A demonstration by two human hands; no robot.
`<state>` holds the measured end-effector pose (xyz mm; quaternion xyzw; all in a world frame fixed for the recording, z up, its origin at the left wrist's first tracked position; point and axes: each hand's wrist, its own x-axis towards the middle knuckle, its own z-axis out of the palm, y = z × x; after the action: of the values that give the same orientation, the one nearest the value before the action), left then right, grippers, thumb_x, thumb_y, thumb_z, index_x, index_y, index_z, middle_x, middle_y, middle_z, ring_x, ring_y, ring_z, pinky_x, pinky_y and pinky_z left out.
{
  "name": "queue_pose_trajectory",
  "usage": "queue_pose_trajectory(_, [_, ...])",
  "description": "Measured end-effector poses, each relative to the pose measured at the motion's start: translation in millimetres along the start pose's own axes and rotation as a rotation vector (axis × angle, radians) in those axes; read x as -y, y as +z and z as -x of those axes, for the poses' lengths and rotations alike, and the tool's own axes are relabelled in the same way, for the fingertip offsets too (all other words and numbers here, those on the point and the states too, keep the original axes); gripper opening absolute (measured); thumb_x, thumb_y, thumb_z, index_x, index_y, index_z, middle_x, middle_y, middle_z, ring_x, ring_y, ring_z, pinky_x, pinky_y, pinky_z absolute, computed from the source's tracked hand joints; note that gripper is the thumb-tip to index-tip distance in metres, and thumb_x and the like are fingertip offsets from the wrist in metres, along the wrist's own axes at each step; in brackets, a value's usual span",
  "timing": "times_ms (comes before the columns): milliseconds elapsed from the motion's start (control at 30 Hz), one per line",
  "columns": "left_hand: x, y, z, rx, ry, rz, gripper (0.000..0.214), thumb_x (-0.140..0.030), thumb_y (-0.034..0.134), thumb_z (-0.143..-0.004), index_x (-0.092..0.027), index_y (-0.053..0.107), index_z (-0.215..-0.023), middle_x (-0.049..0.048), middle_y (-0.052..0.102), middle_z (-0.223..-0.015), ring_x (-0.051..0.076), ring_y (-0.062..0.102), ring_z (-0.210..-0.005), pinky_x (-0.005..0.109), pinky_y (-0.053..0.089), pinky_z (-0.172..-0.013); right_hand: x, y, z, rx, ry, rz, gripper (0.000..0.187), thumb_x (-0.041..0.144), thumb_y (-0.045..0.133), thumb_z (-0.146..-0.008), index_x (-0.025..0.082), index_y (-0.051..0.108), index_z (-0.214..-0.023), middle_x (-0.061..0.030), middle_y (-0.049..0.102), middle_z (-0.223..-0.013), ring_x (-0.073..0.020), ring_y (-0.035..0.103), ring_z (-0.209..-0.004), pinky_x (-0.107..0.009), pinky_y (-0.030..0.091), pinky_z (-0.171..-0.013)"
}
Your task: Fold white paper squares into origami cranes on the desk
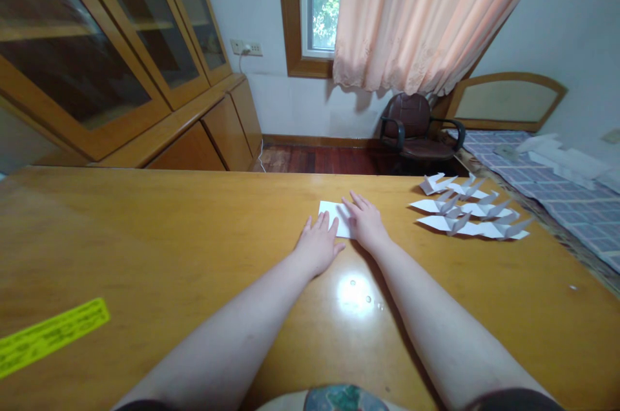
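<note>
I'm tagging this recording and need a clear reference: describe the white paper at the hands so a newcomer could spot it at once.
On the wooden desk, look toward the middle of the far edge. There, the left hand and right hand rest on a white paper. It lies flat, whereas the folded paper birds to its right have parts sticking up.

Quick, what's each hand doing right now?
Left hand: open, resting on the paper.
Right hand: open, at the paper's right side.

Paper [343,226] part-hidden by left hand [316,245], right hand [368,223]; yellow strip [58,335] cut off.
</note>
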<state>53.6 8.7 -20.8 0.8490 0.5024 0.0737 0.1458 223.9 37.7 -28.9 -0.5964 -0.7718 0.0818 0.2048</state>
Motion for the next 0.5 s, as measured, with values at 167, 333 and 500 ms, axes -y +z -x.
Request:
queue_pose_trajectory(167, [7.7, -2.6, -0.2, 0.019, 0.000, 0.090, 0.069, -0.045, 0.053, -0.085, -0.019, 0.031, -0.145, 0.0178, 0.023, -0.153, 0.032, 0.015, -0.144, 0.058, 0.002, -0.113, 3.0, -1.8, 2.3, 0.234, -0.099, 0.014, 0.043, 0.023, 0.041, -0.093, 0.029, 0.048, -0.136, -0.0069, 0.043, -0.145, -0.0244, 0.037, -0.135, -0.052, 0.029, -0.109])
queue_pose_trajectory(333, [20.0, -6.5, -4.5, 0.027, -0.047, 0.124, 0.063, -0.043, 0.045, -0.089, -0.018, 0.030, -0.146, 0.0156, 0.022, -0.154, 0.030, 0.017, -0.143, 0.059, 0.000, -0.113, -5.2, -8.3, 2.0, 0.341, -0.025, 0.005, 0.057, 0.035, 0.049, -0.091, 0.025, 0.033, -0.145, -0.0097, 0.028, -0.152, -0.0299, 0.023, -0.141, -0.058, 0.019, -0.111])
queue_pose_trajectory(500, [23.3, -7.5, -5.4, 0.035, -0.064, 0.108, 0.065, -0.043, 0.044, -0.089, -0.018, 0.027, -0.147, 0.0144, 0.019, -0.155, 0.030, 0.014, -0.144, 0.061, -0.005, -0.111, -19.1, -19.3, 1.4, 0.398, 0.046, -0.042, 0.076, 0.043, 0.065, -0.079, 0.027, 0.031, -0.146, -0.0090, 0.023, -0.154, -0.0346, 0.011, -0.143, -0.062, 0.010, -0.111])
